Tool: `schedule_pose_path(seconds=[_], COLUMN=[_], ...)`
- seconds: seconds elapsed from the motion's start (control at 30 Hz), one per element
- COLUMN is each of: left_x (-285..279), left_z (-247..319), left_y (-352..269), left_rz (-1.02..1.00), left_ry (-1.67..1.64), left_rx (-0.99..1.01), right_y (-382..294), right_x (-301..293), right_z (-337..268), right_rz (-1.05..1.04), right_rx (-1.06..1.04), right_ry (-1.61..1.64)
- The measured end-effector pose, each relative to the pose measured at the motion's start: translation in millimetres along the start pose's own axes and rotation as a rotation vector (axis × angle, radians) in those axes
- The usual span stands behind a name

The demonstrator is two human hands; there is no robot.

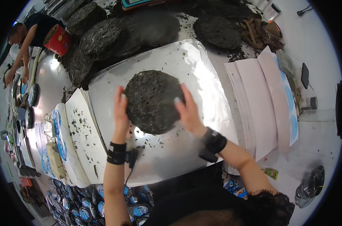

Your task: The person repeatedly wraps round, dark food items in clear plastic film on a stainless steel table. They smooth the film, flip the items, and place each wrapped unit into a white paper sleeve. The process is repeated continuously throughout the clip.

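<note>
A round cake of dark dried seaweed (154,101) is between my two hands, above a shiny metal sheet (159,166). My left hand (121,113) lies along its left edge, fingers pointing away from me. Against the right edge rests my right hand (190,111), with the thumb on or just over the cake's upper face. Whether the cake touches the sheet below cannot be told. Small dark flakes are scattered around it. Each wrist wears a black strap with a small device.
Seaweed cakes (103,36) are piled at the back, with another (217,32) farther right. Paper stacks flank the sheet, left (83,130) and right (252,93). A stone block (55,159) weighs the left paper. Packaged cakes (140,210) lie below. A co-worker (32,31) reaches in beside a red bucket (57,40).
</note>
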State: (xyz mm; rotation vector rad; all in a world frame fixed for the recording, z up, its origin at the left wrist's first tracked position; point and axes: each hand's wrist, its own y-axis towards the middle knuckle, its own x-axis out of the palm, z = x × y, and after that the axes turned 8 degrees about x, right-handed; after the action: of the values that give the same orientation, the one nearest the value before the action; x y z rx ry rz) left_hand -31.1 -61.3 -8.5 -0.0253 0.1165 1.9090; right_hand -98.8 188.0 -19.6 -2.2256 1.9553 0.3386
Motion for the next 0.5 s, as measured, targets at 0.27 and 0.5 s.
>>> schedule_pose_path(seconds=[0.27, 0.5], left_x=[-3, 5], left_z=[10, -6], left_y=[-28, -20], left_rz=[0.336, 0.032], left_ry=[-0.085, 0.172], left_rx=[-0.101, 0.002], right_y=[-1, -29], right_x=[-22, 9], right_z=[-4, 5], right_rz=[0.081, -0.049], right_rx=[-0.017, -0.006], right_ry=[0.05, 0.334])
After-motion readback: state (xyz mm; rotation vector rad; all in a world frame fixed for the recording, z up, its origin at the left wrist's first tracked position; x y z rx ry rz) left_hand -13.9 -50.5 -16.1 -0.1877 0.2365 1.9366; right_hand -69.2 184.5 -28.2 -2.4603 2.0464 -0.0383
